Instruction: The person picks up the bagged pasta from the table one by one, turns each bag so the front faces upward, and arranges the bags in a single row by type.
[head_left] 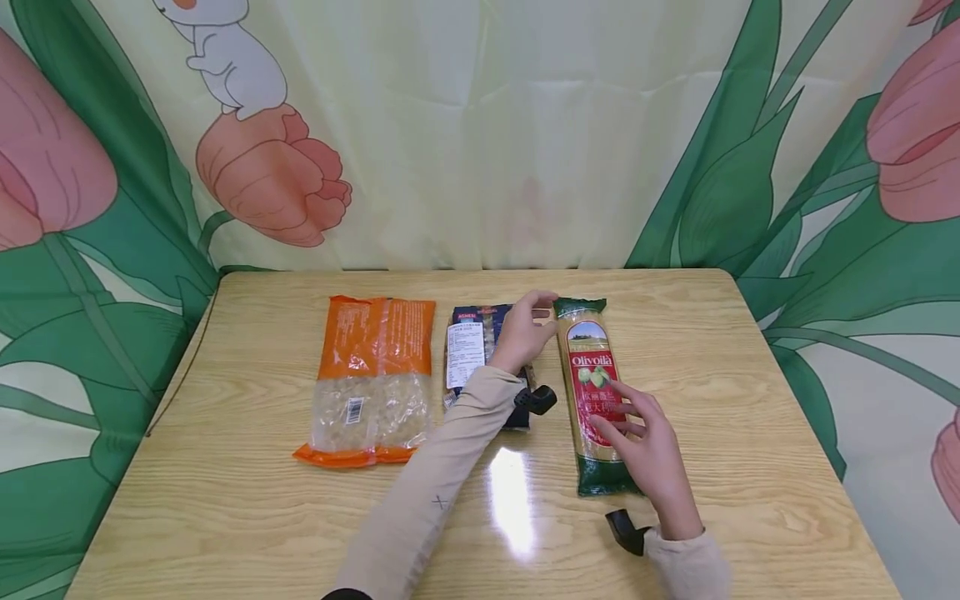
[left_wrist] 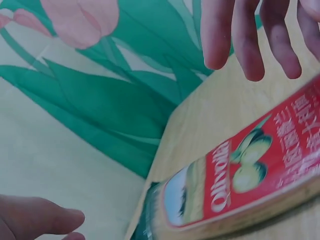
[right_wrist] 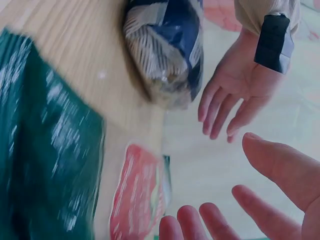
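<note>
A long pasta pack with green ends and a red Olivoila label lies on the table, right of centre. By its far green end is my left hand, fingers loosely bent and nothing in them. Over the lower half of the label hovers my right hand, thumb and fingers spread apart. In the left wrist view the red label passes between a thumb at lower left and fingers at upper right. The right wrist view has the green end at left and my left hand beyond, both hands holding nothing.
A dark blue Agnesi pack with a white sticker lies left of the pasta pack, partly covered by my left hand and sleeve. Farther left is a larger orange and transparent bag. The wooden table meets a flower-printed curtain at its back edge.
</note>
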